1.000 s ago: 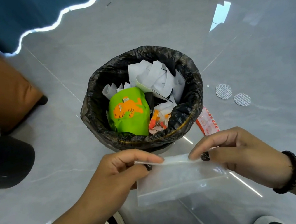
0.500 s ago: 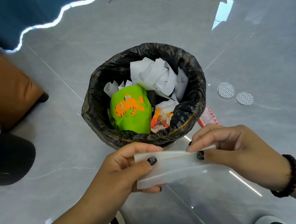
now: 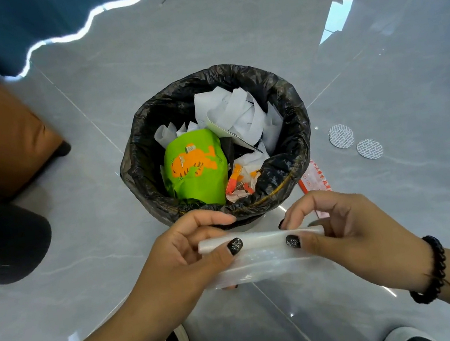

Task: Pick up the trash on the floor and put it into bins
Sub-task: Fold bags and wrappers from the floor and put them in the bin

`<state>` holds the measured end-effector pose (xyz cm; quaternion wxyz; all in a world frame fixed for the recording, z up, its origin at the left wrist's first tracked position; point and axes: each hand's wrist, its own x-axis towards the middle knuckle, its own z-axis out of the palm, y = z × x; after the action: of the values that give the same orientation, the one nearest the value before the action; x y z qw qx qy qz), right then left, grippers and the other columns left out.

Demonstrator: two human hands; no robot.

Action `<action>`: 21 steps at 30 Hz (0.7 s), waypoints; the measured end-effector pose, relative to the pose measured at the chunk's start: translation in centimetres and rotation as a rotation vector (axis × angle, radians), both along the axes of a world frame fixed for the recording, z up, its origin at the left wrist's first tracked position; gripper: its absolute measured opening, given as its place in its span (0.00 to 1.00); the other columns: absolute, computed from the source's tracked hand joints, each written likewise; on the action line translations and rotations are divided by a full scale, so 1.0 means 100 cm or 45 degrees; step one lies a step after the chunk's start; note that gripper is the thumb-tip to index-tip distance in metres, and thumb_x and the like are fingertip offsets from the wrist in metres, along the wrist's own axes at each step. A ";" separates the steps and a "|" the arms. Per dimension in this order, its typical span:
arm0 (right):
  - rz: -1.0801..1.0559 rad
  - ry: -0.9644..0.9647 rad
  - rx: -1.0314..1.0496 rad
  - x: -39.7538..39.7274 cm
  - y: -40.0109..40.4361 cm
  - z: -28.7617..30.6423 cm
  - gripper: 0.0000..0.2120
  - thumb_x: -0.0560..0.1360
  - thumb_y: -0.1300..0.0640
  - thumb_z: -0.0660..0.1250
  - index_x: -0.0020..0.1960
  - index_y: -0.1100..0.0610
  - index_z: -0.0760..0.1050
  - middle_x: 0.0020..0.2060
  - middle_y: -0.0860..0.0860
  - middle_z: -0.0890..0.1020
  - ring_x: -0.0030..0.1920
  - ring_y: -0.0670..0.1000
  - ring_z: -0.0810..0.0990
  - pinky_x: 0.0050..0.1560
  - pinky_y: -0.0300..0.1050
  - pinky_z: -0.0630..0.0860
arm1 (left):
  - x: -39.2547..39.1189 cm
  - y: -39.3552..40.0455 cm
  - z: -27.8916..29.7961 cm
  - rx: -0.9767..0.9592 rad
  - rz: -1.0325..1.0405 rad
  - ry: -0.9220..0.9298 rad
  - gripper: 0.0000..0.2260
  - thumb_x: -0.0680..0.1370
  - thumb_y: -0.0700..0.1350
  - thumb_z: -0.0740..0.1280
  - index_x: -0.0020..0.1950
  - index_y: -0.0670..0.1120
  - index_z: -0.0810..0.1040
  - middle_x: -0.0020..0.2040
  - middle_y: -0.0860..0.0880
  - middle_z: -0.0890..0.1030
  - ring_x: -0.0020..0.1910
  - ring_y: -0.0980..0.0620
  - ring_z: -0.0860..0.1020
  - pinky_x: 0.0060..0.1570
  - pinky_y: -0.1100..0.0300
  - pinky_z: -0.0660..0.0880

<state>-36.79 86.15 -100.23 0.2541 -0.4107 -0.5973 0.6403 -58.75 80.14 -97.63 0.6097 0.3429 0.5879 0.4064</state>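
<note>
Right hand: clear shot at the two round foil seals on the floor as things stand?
Probably not yet: the right hand and left hand both pinch the clear plastic bag. The foil seals lie unobstructed on open floor right of the bin.

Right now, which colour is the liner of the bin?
Black; the bin liner shows best in the head view.

One bin [image 3: 140, 166], two foil discs [image 3: 341, 136], one clear bag [image 3: 265, 264], two hands [image 3: 185, 262].
</note>
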 end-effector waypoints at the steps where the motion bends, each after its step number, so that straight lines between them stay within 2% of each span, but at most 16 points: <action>1: 0.007 0.017 -0.054 0.000 0.000 0.000 0.04 0.70 0.54 0.72 0.41 0.53 0.78 0.43 0.58 0.81 0.35 0.66 0.80 0.34 0.52 0.77 | 0.000 0.001 0.000 0.013 0.004 0.005 0.09 0.68 0.40 0.76 0.47 0.47 0.83 0.42 0.43 0.83 0.36 0.48 0.82 0.30 0.58 0.78; 3: -0.004 0.086 -0.081 0.001 0.000 0.000 0.03 0.70 0.60 0.71 0.40 0.56 0.78 0.43 0.56 0.81 0.33 0.61 0.81 0.30 0.51 0.77 | 0.001 0.001 0.000 -0.005 0.011 0.012 0.09 0.68 0.41 0.76 0.47 0.46 0.83 0.41 0.44 0.83 0.36 0.49 0.82 0.30 0.59 0.78; 6: -0.053 0.101 0.118 0.001 -0.001 0.001 0.09 0.69 0.72 0.70 0.38 0.59 0.79 0.43 0.52 0.79 0.33 0.50 0.79 0.30 0.43 0.78 | 0.002 0.000 -0.002 -0.124 -0.014 0.027 0.07 0.65 0.46 0.71 0.41 0.47 0.83 0.43 0.43 0.83 0.35 0.47 0.81 0.28 0.60 0.76; 7: -0.057 0.076 0.198 0.000 -0.001 0.002 0.09 0.68 0.72 0.71 0.37 0.58 0.80 0.43 0.50 0.78 0.33 0.49 0.79 0.31 0.42 0.78 | 0.003 0.000 -0.002 -0.167 -0.017 0.019 0.07 0.65 0.47 0.70 0.40 0.48 0.83 0.44 0.42 0.82 0.35 0.46 0.81 0.28 0.60 0.76; 11: -0.022 -0.031 0.527 0.002 -0.003 -0.001 0.04 0.68 0.59 0.70 0.38 0.51 0.80 0.47 0.44 0.77 0.39 0.50 0.80 0.36 0.43 0.79 | 0.002 0.000 -0.003 -0.299 -0.032 -0.075 0.10 0.67 0.49 0.68 0.42 0.45 0.80 0.42 0.43 0.81 0.33 0.45 0.80 0.26 0.59 0.75; 13: -0.011 -0.051 0.659 0.003 -0.004 -0.002 0.02 0.69 0.56 0.69 0.38 0.52 0.80 0.48 0.45 0.77 0.38 0.50 0.80 0.38 0.40 0.76 | 0.003 -0.001 -0.001 -0.381 -0.071 -0.187 0.14 0.69 0.48 0.68 0.50 0.41 0.78 0.42 0.41 0.82 0.31 0.43 0.80 0.25 0.59 0.75; 15: -0.022 -0.062 0.771 0.002 -0.003 -0.002 0.05 0.71 0.56 0.69 0.37 0.56 0.81 0.48 0.46 0.77 0.37 0.50 0.80 0.41 0.35 0.73 | 0.002 -0.002 0.000 -0.459 -0.115 -0.300 0.19 0.71 0.47 0.67 0.57 0.38 0.74 0.43 0.37 0.83 0.31 0.42 0.81 0.26 0.58 0.76; 16: -0.028 -0.074 0.819 0.002 -0.002 -0.002 0.05 0.71 0.57 0.70 0.37 0.57 0.81 0.48 0.48 0.78 0.38 0.48 0.80 0.42 0.33 0.72 | 0.002 -0.002 0.000 -0.480 -0.129 -0.339 0.19 0.72 0.46 0.68 0.58 0.37 0.73 0.43 0.37 0.83 0.31 0.42 0.81 0.25 0.59 0.76; 18: -0.034 -0.100 0.884 0.002 -0.002 -0.003 0.05 0.70 0.59 0.70 0.36 0.57 0.81 0.47 0.50 0.78 0.40 0.46 0.80 0.44 0.30 0.70 | 0.001 -0.002 -0.002 -0.458 -0.135 -0.358 0.16 0.71 0.44 0.74 0.53 0.38 0.73 0.41 0.39 0.82 0.31 0.44 0.81 0.24 0.60 0.75; 21: -0.017 -0.073 0.803 0.003 -0.002 -0.003 0.03 0.69 0.61 0.71 0.39 0.53 0.81 0.48 0.48 0.78 0.46 0.47 0.80 0.46 0.31 0.71 | 0.000 -0.001 -0.006 -0.316 -0.111 -0.188 0.14 0.68 0.37 0.74 0.48 0.40 0.72 0.34 0.42 0.79 0.29 0.50 0.78 0.25 0.63 0.72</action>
<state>-36.51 86.00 -100.48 0.3565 -0.3334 -0.7706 0.4099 -58.76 80.08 -98.20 0.7060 0.2594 0.5716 0.3278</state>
